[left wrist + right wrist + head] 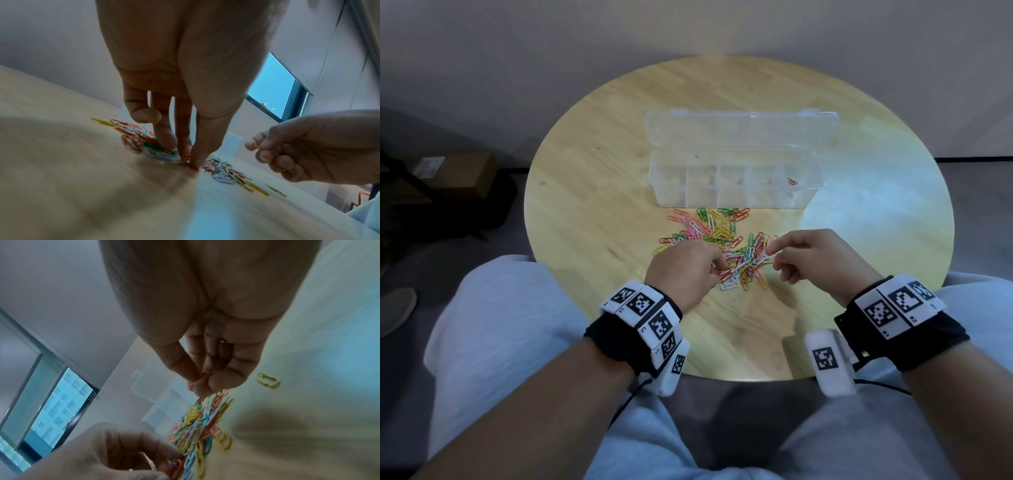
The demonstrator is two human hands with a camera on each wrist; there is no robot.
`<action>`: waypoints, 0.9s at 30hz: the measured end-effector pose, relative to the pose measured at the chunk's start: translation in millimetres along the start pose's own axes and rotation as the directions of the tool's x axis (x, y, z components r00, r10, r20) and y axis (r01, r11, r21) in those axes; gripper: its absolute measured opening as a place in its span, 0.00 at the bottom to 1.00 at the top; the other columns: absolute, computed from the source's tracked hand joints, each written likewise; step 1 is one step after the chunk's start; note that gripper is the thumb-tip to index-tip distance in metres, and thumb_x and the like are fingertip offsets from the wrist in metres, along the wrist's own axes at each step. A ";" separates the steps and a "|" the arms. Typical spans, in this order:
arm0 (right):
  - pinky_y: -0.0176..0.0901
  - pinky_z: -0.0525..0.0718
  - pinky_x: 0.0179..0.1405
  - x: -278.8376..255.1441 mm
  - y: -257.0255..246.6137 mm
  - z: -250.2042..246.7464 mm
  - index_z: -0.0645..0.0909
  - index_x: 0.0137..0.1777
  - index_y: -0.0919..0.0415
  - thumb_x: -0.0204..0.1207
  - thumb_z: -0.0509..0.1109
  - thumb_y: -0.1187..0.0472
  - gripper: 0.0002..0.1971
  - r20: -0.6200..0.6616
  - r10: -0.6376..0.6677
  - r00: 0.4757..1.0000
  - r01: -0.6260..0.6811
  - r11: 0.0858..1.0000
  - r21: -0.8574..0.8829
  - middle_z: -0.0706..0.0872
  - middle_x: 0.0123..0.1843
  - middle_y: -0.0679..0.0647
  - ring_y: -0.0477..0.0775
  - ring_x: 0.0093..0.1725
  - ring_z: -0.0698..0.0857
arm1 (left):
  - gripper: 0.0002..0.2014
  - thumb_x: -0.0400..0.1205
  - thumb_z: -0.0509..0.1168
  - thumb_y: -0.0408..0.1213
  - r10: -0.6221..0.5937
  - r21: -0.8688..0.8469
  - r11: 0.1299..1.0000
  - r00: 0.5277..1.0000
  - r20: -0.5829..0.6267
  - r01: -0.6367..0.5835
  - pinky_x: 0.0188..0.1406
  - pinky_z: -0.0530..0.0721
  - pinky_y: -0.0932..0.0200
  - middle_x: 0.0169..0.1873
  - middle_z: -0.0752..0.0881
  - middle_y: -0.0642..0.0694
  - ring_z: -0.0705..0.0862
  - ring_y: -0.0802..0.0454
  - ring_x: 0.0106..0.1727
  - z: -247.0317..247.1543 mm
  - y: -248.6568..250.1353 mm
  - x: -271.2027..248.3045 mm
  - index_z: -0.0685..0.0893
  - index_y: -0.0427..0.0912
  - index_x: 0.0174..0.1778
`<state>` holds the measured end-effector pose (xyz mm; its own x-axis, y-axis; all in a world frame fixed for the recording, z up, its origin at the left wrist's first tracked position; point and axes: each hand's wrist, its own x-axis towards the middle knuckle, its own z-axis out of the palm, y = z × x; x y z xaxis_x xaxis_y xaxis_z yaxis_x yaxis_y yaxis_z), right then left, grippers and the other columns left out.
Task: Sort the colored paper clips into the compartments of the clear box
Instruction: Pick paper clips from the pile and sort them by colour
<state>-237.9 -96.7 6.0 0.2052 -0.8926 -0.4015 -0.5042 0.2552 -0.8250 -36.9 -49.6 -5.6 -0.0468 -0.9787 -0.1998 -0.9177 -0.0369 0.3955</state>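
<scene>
I am pinching a pink paper clip between the thumb and forefinger of my right hand, lifted just clear of the heap. The heap of colored paper clips is lying on the desk between my two hands and spreading away ahead of them. My left hand is reaching down with thumb and fingertip closing on a red clip at the near edge of the heap; I judge the pinch is only just forming, the clip not yet lifted.

Ahead of both hands, beyond the heap, the clear box is standing with its lid thrown back. One red clip is lying in the rightmost compartment; the others look bare, though the clear plastic makes it hard to be sure.

To do this well, I am thinking: lift the left clip slowly and straight up, since clips hook into their neighbours and could drag a chain along. A small shake over the heap should free any hangers-on. The red one should go to the rightmost compartment; the pink needs its own, and I should release low, inside the walls, so it does not bounce across a divider.
</scene>
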 end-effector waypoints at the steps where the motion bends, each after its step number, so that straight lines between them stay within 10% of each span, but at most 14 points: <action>1: 0.39 0.77 0.27 0.2 -0.7 0.4 0.86 0.39 0.64 0.77 0.62 0.73 0.12 -0.007 0.030 1.000 -0.030 0.999 0.043 0.83 0.30 0.57 0.51 0.25 0.80 | 0.08 0.79 0.70 0.39 -0.015 0.004 1.000 1.000 -0.001 0.015 0.44 0.81 0.57 0.44 0.87 0.58 0.83 0.54 0.48 -0.3 0.7 -0.6 0.89 0.56 0.52; 7: 0.42 0.63 0.25 2.1 -4.1 3.2 0.79 0.31 0.64 0.76 0.61 0.66 0.13 -0.002 0.151 0.989 -0.147 0.970 0.192 0.74 0.27 0.58 0.54 0.23 0.68 | 0.09 0.79 0.70 0.38 -0.036 -0.071 0.997 0.999 0.003 0.036 0.47 0.83 0.58 0.44 0.90 0.53 0.87 0.51 0.49 -2.7 -0.9 -0.2 0.90 0.52 0.53; 15: 0.36 0.65 0.25 -3.4 -3.4 16.0 0.89 0.40 0.49 0.73 0.77 0.52 0.03 0.018 -0.092 0.996 0.089 0.867 -0.491 0.71 0.24 0.44 0.43 0.26 0.71 | 0.12 0.79 0.72 0.35 -0.066 -0.347 0.936 0.998 0.003 0.063 0.37 0.74 0.75 0.32 0.85 0.58 0.81 0.64 0.36 -11.3 -8.1 1.1 0.91 0.51 0.57; 27: 0.42 0.74 0.26 0.8 1.8 17.6 0.86 0.34 0.46 0.72 0.73 0.53 0.06 -0.036 -0.132 0.991 0.079 0.770 -0.633 0.75 0.23 0.45 0.50 0.27 0.78 | 0.08 0.73 0.72 0.31 -0.111 -0.461 0.885 0.992 -0.061 0.071 0.33 0.76 0.70 0.29 0.85 0.60 0.81 0.66 0.32 -18.7 -12.8 3.0 0.92 0.50 0.39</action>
<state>-223.9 -90.5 -2.8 0.2394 -0.9312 -0.2748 -0.9029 -0.1094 -0.4157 -17.9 -55.8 5.4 0.0793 -0.9790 -0.1876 -0.6334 -0.1948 0.7489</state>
